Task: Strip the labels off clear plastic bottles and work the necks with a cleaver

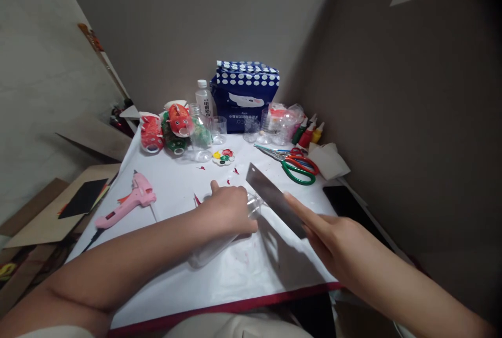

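My left hand [229, 210] presses down on a clear plastic bottle [214, 252] lying on its side on the white table [172, 270]. My right hand [333, 241] holds a wide metal cleaver [272, 197] by its handle, index finger stretched along the blade's back. The blade slants over the bottle's neck end, just right of my left hand. Small red scraps lie around the bottle.
A pink glue gun [127, 205] lies at the left. At the back stand painted bottle pieces [168, 131], a white-capped bottle [204, 97], a blue dotted bag [245, 95], clear cups, a paint palette [224, 157], paint bottles [308, 131] and scissors [296, 165]. A black phone [349, 205] lies at the right edge.
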Motion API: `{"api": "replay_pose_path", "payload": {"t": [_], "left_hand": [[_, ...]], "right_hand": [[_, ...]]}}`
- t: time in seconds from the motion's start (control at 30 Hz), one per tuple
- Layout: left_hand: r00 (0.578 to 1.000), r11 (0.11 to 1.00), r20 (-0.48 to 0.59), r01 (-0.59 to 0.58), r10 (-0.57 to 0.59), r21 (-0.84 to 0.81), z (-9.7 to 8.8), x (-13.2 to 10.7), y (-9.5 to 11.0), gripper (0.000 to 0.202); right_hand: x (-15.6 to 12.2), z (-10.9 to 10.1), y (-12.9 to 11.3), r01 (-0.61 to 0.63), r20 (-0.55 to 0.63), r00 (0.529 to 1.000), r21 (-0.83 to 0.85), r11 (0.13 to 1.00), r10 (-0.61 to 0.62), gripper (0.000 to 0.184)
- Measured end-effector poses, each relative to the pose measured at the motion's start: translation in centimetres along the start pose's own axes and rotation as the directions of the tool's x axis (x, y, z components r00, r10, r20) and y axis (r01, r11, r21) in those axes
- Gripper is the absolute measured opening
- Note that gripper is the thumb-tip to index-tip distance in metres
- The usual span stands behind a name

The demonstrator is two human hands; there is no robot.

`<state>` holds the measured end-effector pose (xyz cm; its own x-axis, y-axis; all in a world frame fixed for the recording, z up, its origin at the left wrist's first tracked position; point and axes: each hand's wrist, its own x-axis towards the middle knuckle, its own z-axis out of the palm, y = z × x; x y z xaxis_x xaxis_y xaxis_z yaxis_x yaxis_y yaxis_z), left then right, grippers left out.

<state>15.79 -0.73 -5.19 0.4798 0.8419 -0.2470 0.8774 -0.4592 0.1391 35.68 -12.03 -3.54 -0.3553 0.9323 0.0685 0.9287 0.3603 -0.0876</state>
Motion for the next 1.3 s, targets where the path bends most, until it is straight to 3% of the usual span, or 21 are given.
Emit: {"api": "replay_pose_path", "payload": {"t": [0.13, 0.23, 0.3, 0.4, 0.5, 0.57, 0.63, 0.77, 0.87, 0.93, 1.0, 1.2, 1.3], "left_hand": [[1.000, 1.000, -0.014, 0.016, -0.016, 0.006, -0.3, -0.3, 0.1, 0.047], [0.998, 0.999, 0.040, 0.049, -0.049, -0.007, -0.5, -0.3, -0.2, 0.048], [0.998, 0.999, 0.049, 0.050, -0.049, -0.009, -0.6, -0.3, -0.3, 0.051], [0.999, 1.000, 0.041, 0.025, -0.024, -0.006, -0.9, -0.3, -0.4, 0.050], [0.997, 1.000, 0.073, -0.003, 0.005, -0.030, -1.1, -0.1, -0.6, 0.052], [0.996, 0.998, 0.087, -0.027, 0.031, -0.052, -1.0, 0.0, -0.7, 0.056], [0.995, 0.998, 0.087, -0.040, 0.045, -0.051, -0.9, 0.1, -0.7, 0.058], [0.998, 1.000, 0.061, -0.027, 0.026, 0.006, -0.8, 0.0, -0.4, 0.054], [0.998, 1.000, 0.058, 0.010, -0.011, 0.019, -0.9, -0.2, -0.3, 0.054], [0.997, 1.000, 0.070, 0.017, -0.018, 0.015, -1.0, -0.3, -0.3, 0.056], [0.998, 0.999, 0.061, -0.014, 0.012, 0.031, -1.0, -0.3, -0.3, 0.055], [0.996, 0.998, 0.062, -0.058, 0.057, 0.013, -0.5, 0.2, -0.6, 0.055], [0.997, 0.999, 0.055, -0.050, 0.051, -0.005, -0.1, 0.4, -0.7, 0.055]], "right_hand": [[5.7, -1.2, -0.9, -0.001, 0.034, 0.999, -0.052, 0.999, 0.003, 0.070], [7.3, -0.9, -0.9, -0.004, -0.029, 1.000, -0.023, 1.000, 0.003, 0.068], [6.2, -0.1, -0.7, 0.010, -0.042, 0.999, 0.005, 1.000, -0.010, 0.070], [2.4, 0.8, -0.2, 0.009, -0.033, 0.999, 0.041, 0.999, -0.008, 0.072], [-1.1, 0.6, 0.3, -0.015, -0.026, 1.000, 0.093, 0.996, 0.017, 0.070], [-1.7, 0.1, 0.6, -0.038, -0.018, 0.999, 0.139, 0.990, 0.041, 0.068], [-0.6, -0.5, 0.8, -0.061, -0.007, 0.998, 0.171, 0.983, 0.063, 0.066], [4.9, -1.1, 0.6, -0.076, 0.003, 0.997, 0.168, 0.983, 0.077, 0.064], [8.3, -0.8, 0.2, -0.070, -0.061, 0.995, 0.150, 0.986, 0.079, 0.061], [8.7, -0.3, 0.1, -0.072, -0.101, 0.991, 0.142, 0.987, 0.087, 0.062], [7.4, 0.2, 0.1, -0.066, -0.111, 0.990, 0.150, 0.986, 0.083, 0.064], [-0.3, 0.7, 0.5, 0.022, -0.077, 0.997, 0.071, 0.997, -0.017, 0.070], [-0.5, 0.4, 0.3, 0.019, -0.049, 0.999, 0.019, 1.000, -0.018, 0.071]]}}
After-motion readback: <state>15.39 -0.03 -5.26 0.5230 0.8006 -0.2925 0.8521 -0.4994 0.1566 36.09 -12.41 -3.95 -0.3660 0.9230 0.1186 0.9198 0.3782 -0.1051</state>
